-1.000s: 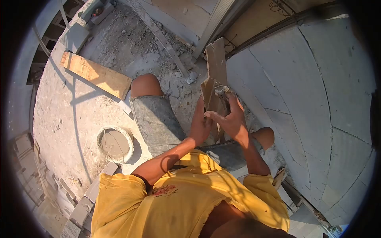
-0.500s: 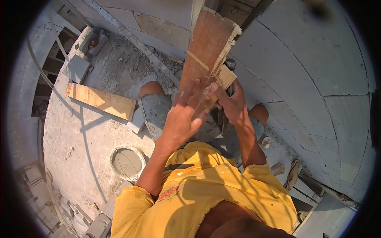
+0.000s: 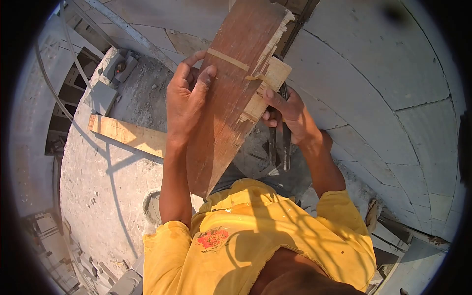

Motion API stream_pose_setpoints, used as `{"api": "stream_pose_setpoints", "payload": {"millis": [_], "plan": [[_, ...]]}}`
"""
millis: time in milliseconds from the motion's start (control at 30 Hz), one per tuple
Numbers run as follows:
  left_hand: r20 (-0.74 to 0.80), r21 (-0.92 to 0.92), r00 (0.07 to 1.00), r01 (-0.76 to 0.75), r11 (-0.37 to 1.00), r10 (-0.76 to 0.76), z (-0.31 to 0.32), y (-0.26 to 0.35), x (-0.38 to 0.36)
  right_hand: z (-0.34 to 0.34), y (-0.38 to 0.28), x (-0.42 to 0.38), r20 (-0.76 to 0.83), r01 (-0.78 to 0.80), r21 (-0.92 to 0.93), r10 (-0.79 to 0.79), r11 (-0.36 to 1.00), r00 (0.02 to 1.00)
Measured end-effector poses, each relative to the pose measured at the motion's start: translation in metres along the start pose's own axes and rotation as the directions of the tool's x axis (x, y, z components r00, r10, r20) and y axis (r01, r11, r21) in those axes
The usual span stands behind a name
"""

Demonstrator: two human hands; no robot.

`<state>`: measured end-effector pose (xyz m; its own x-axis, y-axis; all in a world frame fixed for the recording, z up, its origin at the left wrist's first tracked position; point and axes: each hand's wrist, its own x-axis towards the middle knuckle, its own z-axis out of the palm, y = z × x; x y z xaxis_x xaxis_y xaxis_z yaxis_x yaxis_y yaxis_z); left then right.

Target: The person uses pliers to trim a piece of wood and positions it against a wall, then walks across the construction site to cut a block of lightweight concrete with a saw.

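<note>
Head view, left hand (image 3: 186, 101), right hand (image 3: 287, 110), gripping board (image 3: 231, 98)

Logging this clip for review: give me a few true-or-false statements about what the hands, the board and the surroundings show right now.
1. The left hand grips the edge of a long reddish-brown wooden board with a splintered edge. True.
2. The right hand is empty. False: it holds a dark metal tool and presses against the board's splintered side.
3. A pale wooden plank lies on the dusty concrete floor on the left-hand side. True.
4. The person wears a blue shirt. False: the shirt is yellow with a red print.
5. The board lies flat on the floor. False: it is held up in front of the person.
</note>
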<state>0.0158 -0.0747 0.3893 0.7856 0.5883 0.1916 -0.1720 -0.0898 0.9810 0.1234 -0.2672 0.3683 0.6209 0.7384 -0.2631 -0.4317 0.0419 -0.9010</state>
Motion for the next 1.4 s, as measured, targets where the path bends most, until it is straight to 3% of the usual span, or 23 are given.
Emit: {"api": "stream_pose_setpoints", "payload": {"millis": [67,100,133,200,300,333,433,467,567,600,700,767,933,1033,1133,1233,1333,1400], "plan": [[-0.055,0.095,0.998,0.037,0.995,-0.032,-0.015,-0.009,-0.002,-0.021,0.041,-0.004,0.081,-0.141,0.120,0.132,0.983,0.988],[-0.085,0.140,0.995,0.060,0.988,-0.049,-0.025,-0.017,-0.004,-0.030,0.073,-0.010,0.028,-0.266,0.215,0.266,0.940,0.964],[-0.122,0.145,0.991,0.075,0.987,-0.058,-0.034,-0.024,-0.006,-0.041,0.113,-0.019,-0.012,-0.378,0.316,0.402,0.871,0.916],[-0.189,0.161,0.978,0.125,0.979,-0.093,-0.052,-0.041,-0.012,-0.079,0.204,-0.038,0.091,-0.692,0.251,0.695,0.677,0.713],[-0.227,0.370,0.968,0.184,0.911,-0.103,-0.068,-0.061,-0.025,-0.056,0.219,-0.083,0.013,-0.550,0.462,0.615,0.695,0.788],[-0.235,0.408,0.966,0.201,0.890,-0.110,-0.070,-0.064,-0.029,-0.048,0.208,-0.088,0.007,-0.556,0.401,0.605,0.728,0.797],[-0.273,0.534,0.951,0.274,0.800,-0.144,-0.076,-0.077,-0.038,-0.038,0.181,-0.101,0.076,-0.514,-0.127,0.525,0.848,0.847],[-0.262,0.564,0.955,0.270,0.780,-0.140,-0.080,-0.083,-0.040,-0.037,0.167,-0.105,0.071,-0.502,-0.405,0.574,0.764,0.816],[-0.237,0.615,0.964,0.242,0.751,-0.116,-0.093,-0.104,-0.045,-0.042,0.149,-0.101,0.116,-0.437,-0.538,0.577,0.721,0.809],[-0.239,0.614,0.965,0.235,0.754,-0.107,-0.096,-0.107,-0.047,-0.048,0.155,-0.096,0.173,-0.263,-0.601,0.444,0.755,0.879],[-0.264,0.636,0.956,0.270,0.723,-0.125,-0.096,-0.101,-0.053,-0.052,0.151,-0.092,0.154,0.019,-0.851,0.215,0.525,0.964],[-0.270,0.661,0.950,0.301,0.687,-0.156,-0.093,-0.094,-0.056,-0.038,0.133,-0.082,0.123,-0.069,-0.815,0.288,0.575,0.949],[-0.284,0.690,0.932,0.362,0.627,-0.225,-0.088,-0.094,-0.066,-0.044,0.158,-0.075,0.191,-0.195,-0.622,0.388,0.758,0.902],[-0.309,0.670,0.915,0.404,0.623,-0.261,-0.082,-0.095,-0.071,-0.032,0.160,-0.073,0.240,0.058,-0.742,0.184,0.668,0.953],[-0.235,0.717,0.945,0.326,0.616,-0.228,-0.082,-0.106,-0.077,-0.021,0.154,-0.070,0.203,0.067,-0.786,0.154,0.614,0.967],[-0.217,0.764,0.948,0.312,0.565,-0.232,-0.080,-0.098,-0.076,-0.018,0.148,-0.068,0.192,0.053,-0.747,0.139,0.663,0.972],[-0.221,0.807,0.946,0.314,0.501,-0.237,-0.081,-0.097,-0.075,-0.016,0.141,-0.070,0.183,-0.177,-0.604,0.352,0.777,0.918],[-0.195,0.785,0.951,0.298,0.543,-0.240,-0.083,-0.099,-0.076,-0.019,0.160,-0.072,0.220,-0.115,-0.621,0.313,0.776,0.924]]}}
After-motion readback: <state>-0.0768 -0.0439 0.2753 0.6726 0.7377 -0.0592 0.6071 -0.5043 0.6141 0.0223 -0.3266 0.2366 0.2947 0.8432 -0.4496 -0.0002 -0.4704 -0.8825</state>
